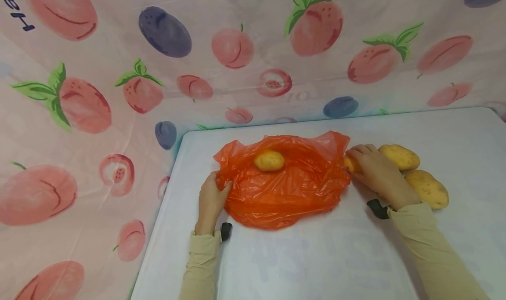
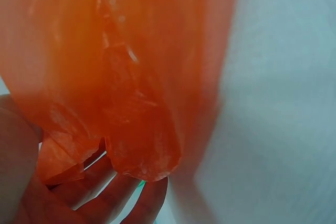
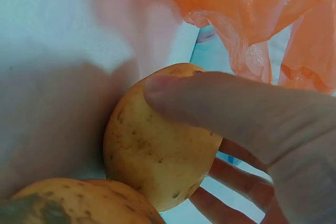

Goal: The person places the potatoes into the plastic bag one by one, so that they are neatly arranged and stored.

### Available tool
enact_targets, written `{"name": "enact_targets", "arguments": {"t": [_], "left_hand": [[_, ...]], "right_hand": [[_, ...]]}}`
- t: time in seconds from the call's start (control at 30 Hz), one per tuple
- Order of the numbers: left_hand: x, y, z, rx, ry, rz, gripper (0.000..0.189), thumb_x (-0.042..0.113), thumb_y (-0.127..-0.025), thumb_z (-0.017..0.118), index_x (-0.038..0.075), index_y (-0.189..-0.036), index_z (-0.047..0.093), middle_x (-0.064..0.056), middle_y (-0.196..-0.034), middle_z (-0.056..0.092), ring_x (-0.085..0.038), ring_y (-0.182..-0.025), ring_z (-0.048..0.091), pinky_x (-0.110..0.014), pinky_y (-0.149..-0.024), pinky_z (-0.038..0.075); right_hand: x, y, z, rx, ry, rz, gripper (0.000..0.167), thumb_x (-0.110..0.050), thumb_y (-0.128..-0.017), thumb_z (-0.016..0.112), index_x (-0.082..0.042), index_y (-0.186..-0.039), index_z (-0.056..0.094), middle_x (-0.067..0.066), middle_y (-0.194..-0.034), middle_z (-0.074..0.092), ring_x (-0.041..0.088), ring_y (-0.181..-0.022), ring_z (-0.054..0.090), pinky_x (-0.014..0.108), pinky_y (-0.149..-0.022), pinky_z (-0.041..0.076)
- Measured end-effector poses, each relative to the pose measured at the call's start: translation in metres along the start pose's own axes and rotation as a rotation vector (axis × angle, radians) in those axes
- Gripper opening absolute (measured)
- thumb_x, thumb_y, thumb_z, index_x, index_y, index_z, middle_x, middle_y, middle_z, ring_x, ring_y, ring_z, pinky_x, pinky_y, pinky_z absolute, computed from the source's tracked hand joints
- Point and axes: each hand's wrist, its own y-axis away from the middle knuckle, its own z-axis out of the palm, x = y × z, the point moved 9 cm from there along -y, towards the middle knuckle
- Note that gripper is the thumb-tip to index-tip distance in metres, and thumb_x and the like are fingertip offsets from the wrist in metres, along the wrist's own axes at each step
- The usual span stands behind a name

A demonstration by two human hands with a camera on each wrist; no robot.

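A thin, crinkled orange plastic bag [image 1: 284,199] is spread on the table with its mouth held wide. One potato [image 1: 269,160] lies within the bag's folds near the far side. My left hand [image 1: 210,202] grips the bag's left edge; in the left wrist view its fingers [image 2: 149,200] curl under the orange film. At the bag's right edge, my right hand [image 1: 375,172] holds a second potato [image 3: 163,140], thumb across its top and fingers behind. From above, the hand hides most of that potato.
Two more potatoes, a farther one [image 1: 400,157] and a nearer one [image 1: 428,190], lie right beside my right hand. The white table [image 1: 300,265] meets a fruit-printed cloth [image 1: 253,80] at its back and left. Black devices [image 1: 377,208] sit at both wrists.
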Motion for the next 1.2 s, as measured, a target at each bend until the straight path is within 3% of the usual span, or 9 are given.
{"name": "enact_targets", "arguments": {"t": [0.43,0.97,1.2], "left_hand": [[0.001,0.0,-0.001,0.006,-0.012,0.007,0.05,0.025,-0.094,0.069,0.004,-0.137,0.052,-0.015,-0.132,0.06,-0.032,-0.117,0.059,-0.049,-0.104,0.048],[0.004,0.0,0.002,0.007,-0.009,0.035,0.051,0.023,-0.093,0.069,0.002,-0.136,0.052,-0.016,-0.132,0.061,-0.034,-0.117,0.06,-0.05,-0.103,0.049],[0.003,0.001,-0.001,0.017,-0.013,0.041,0.05,0.023,-0.093,0.07,0.002,-0.135,0.052,-0.016,-0.13,0.061,-0.033,-0.115,0.06,-0.049,-0.102,0.05]], "right_hand": [[-0.006,0.005,-0.012,0.101,0.003,-0.057,0.037,-0.015,-0.084,0.077,-0.004,-0.118,0.07,0.023,-0.12,0.062,0.041,-0.114,0.052,0.059,-0.094,0.047],[-0.014,0.009,-0.039,0.121,0.004,-0.021,0.046,-0.019,-0.083,0.078,-0.005,-0.125,0.066,0.024,-0.125,0.058,0.043,-0.116,0.048,0.061,-0.091,0.048],[-0.021,0.01,-0.055,0.178,0.015,-0.041,0.045,-0.019,-0.083,0.077,-0.007,-0.125,0.067,0.022,-0.124,0.059,0.042,-0.114,0.049,0.059,-0.085,0.051]]}}
